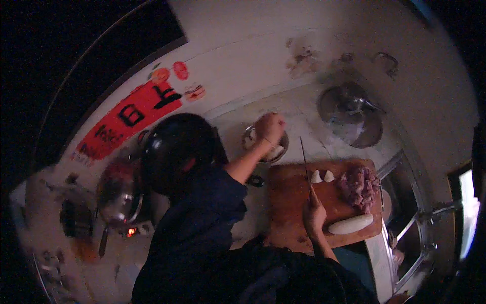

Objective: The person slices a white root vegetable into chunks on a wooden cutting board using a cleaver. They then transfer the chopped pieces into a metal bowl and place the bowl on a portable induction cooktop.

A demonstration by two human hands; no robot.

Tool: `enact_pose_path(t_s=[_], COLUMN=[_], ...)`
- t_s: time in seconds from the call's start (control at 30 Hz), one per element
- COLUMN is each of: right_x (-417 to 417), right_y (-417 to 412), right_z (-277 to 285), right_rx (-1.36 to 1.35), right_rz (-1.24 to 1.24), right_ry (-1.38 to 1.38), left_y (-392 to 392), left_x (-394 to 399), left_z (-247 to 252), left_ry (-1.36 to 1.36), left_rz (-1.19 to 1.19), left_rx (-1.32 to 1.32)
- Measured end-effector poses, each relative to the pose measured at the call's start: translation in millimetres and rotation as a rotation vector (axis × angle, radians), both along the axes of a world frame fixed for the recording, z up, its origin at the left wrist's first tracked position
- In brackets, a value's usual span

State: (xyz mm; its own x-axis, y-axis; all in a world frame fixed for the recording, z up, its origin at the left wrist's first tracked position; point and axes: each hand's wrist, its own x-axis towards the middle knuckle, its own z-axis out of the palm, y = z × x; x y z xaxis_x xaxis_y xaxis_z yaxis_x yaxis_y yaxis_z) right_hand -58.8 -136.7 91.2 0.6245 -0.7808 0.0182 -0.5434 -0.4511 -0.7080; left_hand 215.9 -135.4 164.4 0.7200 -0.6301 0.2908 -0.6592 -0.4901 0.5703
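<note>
My left hand (270,127) hangs over a metal bowl (281,154) holding white pieces. Its fingers are curled, and blur hides whether anything is in them. In my right hand (315,216) is a knife (304,159), its blade seen nearly edge-on, pointing away from me over the wooden cutting board (286,209). Just right of the blade sit two small white chunks (316,176). A heap of raw meat (358,186) lies on the board's right side. Nearer to me rests a long white peeled vegetable (351,224), perhaps a radish.
A sink (408,224) with a metal rim borders the board's right. Shiny metal bowls or lids (353,114) stand at the back right. To the left are a glossy black rounded vessel (178,148) and a steel pot (117,193) near a lit display (131,231).
</note>
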Motion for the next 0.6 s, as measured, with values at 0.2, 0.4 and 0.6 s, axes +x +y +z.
enact_pose_path(t_s=[0.2,0.4,0.6], right_x=[-67,-61,-8], right_y=[8,-2,133], right_z=[-46,-123,-66], right_rx=[-0.326,-0.737,-0.576], right_rz=[0.222,0.345,0.743], right_ry=[0.154,0.129,-0.208], left_y=[87,263,488], left_x=[-168,-255,-352], left_z=[0,-67,-125], left_ry=[-0.092,0.139,0.423], left_rz=[-0.230,0.110,0.891], left_rx=[-0.469,-0.115,0.095])
